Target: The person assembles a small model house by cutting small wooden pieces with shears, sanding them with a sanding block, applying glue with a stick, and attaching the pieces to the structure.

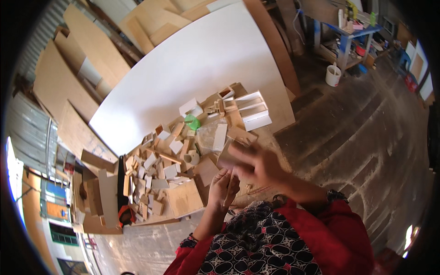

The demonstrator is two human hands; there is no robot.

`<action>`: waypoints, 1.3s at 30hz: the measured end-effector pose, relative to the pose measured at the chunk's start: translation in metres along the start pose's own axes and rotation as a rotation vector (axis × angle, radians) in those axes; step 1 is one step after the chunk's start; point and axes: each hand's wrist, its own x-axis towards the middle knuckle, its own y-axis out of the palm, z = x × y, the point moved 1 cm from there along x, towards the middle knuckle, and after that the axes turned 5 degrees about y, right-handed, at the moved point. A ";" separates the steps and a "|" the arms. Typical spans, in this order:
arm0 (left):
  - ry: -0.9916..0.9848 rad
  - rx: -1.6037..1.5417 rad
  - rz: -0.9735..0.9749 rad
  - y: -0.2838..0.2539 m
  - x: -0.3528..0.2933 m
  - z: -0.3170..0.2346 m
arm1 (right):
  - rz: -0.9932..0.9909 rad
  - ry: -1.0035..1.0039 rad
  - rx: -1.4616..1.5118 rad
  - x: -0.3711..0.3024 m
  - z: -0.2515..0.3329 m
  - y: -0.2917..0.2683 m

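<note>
In the left hand (220, 185), fist closed, grips a thin pale strip (228, 190) below and right of the green cup (192, 122); with the right hand (265, 166), blurred, farther right of the cup, overlaps a flat brownish piece (226, 158), cannot tell whether clamped; could crack the strip or catch the left hand, if pressing too hard or slipping

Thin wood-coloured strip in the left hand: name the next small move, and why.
Probably steady the strip and draw the flat brown piece lightly along it: the left hand grips the strip, while the right hand, motion-blurred, seems to hold that piece just beyond; whether piece and strip touch is unclear.
</note>
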 end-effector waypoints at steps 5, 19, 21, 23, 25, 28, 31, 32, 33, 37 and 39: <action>-0.013 -0.096 0.077 0.009 -0.005 -0.001 | -0.067 0.009 0.070 0.009 -0.015 -0.006; -0.033 -0.122 -0.255 0.054 -0.017 -0.012 | 0.094 -0.255 -0.022 -0.007 0.025 0.006; -0.006 -0.100 -0.123 0.034 -0.019 -0.006 | 0.032 -0.121 0.058 0.001 0.013 0.002; 0.006 -0.047 0.013 0.021 -0.023 -0.003 | -0.085 0.030 0.053 0.020 -0.013 -0.007; -0.022 -0.061 0.002 0.018 -0.026 -0.002 | -0.118 0.017 -0.092 0.016 -0.017 -0.009; -0.016 -0.030 0.036 0.008 -0.027 -0.001 | -0.048 0.004 -0.156 0.008 -0.005 -0.015; -0.056 -0.016 0.014 0.010 -0.033 0.003 | 0.036 0.027 -0.042 0.006 -0.021 -0.016; -0.043 -0.003 0.017 0.014 -0.035 0.002 | 0.036 0.102 0.134 0.003 -0.027 -0.011; -0.021 0.009 0.020 0.017 -0.036 0.001 | 0.038 0.169 0.311 0.002 -0.034 -0.005; 0.058 0.178 0.147 0.013 -0.046 -0.003 | 0.162 0.541 0.865 -0.008 -0.023 0.002; 0.119 0.352 0.147 0.004 -0.054 0.003 | 0.226 0.558 0.905 -0.020 -0.011 0.002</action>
